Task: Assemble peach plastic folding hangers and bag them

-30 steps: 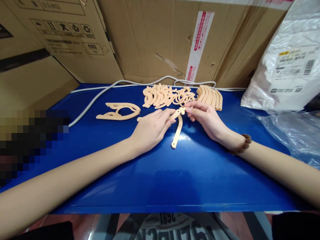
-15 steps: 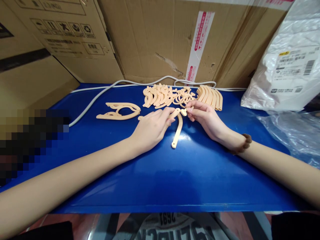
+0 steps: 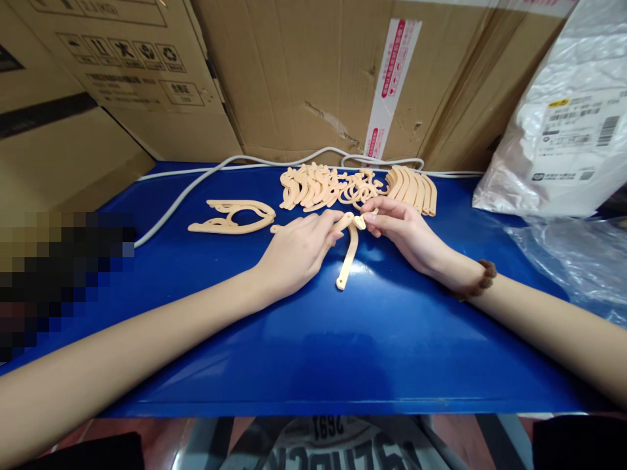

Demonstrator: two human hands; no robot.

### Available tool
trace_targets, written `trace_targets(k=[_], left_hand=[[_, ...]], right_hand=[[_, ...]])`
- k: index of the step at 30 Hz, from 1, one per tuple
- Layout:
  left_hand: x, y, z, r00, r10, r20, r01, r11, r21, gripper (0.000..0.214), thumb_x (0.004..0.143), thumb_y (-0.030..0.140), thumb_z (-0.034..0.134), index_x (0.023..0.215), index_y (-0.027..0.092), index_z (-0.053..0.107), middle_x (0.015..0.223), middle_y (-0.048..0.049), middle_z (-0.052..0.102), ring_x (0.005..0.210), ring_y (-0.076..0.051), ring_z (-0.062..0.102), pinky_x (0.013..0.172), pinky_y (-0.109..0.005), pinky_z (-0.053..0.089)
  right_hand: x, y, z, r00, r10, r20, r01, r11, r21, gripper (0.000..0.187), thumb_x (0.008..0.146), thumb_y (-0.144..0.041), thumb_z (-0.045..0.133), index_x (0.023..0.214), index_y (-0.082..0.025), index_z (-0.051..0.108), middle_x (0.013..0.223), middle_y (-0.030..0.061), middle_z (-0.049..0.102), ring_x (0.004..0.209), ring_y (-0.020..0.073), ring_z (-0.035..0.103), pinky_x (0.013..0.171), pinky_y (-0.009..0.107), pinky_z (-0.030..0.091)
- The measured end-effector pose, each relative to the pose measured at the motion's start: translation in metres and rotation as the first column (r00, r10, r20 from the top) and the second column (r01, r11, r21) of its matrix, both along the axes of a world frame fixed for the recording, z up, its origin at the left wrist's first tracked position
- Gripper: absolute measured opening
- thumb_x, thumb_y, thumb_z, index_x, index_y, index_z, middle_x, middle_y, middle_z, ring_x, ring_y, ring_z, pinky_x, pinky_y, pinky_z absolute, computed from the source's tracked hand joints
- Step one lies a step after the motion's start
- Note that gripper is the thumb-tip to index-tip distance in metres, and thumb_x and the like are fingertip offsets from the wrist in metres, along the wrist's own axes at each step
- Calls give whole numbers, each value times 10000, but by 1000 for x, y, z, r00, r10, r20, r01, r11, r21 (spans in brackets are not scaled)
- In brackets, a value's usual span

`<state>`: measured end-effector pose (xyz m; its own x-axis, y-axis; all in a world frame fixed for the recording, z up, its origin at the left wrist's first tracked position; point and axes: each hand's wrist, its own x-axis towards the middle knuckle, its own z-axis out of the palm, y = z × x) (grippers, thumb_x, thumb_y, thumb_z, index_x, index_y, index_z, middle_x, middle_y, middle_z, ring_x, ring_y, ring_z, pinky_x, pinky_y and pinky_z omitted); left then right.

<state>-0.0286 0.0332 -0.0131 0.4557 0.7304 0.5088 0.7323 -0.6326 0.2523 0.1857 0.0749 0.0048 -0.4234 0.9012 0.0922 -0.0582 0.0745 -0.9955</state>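
Note:
My left hand (image 3: 298, 251) is closed around a beige plastic hanger arm (image 3: 347, 219), whose rounded end sticks out past the fingertips. Just to its right, my right hand (image 3: 401, 232) pinches a small beige hanger piece (image 3: 359, 223), mostly covered by the fingers; its end is very close to the arm, but whether they touch I cannot tell. Below them, a curved hanger arm (image 3: 348, 261) with a hole at its near end lies on the blue table (image 3: 313, 346). A folded beige hanger (image 3: 245, 228) rests left of my left hand.
Behind my hands lie a heap of short hanger arms (image 3: 311, 186), ring-like hook pieces (image 3: 365, 189) and a row of curved arms (image 3: 414, 189). A white cable (image 3: 181, 189) runs along cardboard boxes (image 3: 304, 78). At right stands a white plastic parcel bag (image 3: 553, 143).
Both hands stay almost where they were. The small piece in my right hand has shifted very slightly; the things on the table look the same.

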Motion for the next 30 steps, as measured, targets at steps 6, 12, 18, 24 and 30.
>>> trace_targets(k=[6,12,18,24,30], left_hand=[[-1,1,-2,999,-15,-49,18,998,67,260,1058,264,356,1194,150,547,914,-57,718,842,-224,675,732,-323,487],[-1,0,-2,999,-29,-41,31,998,61,261,1060,267,359,1208,167,549,939,-56,720,891,-214,685,785,-320,494],[0,0,-1,996,-32,-88,46,986,162,288,1067,246,338,1194,138,572,951,-76,724,863,-214,676,751,-322,486],[-1,-1,-3,979,55,-195,3,959,283,351,1073,256,323,1207,97,605,920,-106,718,808,-242,656,680,-351,453],[-1,-2,-4,970,76,-231,-1,951,308,349,1069,244,345,1222,81,613,930,-111,720,814,-247,650,679,-362,443]], right_hand=[[0,0,1,1000,-4,-12,3,1000,-17,205,731,-337,810,848,-211,696,740,-37,573,668,104,449,657,262,380],[2,2,0,998,46,34,-46,999,7,208,764,-359,794,897,-210,734,779,-23,607,701,113,471,696,276,394],[2,2,0,996,50,70,-54,997,50,189,787,-375,772,875,-211,742,759,-20,603,687,119,456,693,282,394],[1,2,-1,995,37,95,-43,997,67,210,778,-388,786,851,-198,733,775,-17,624,625,99,443,604,271,358],[2,4,-2,992,37,123,-47,995,85,186,809,-372,767,862,-196,736,746,-24,614,608,92,455,596,267,356]])
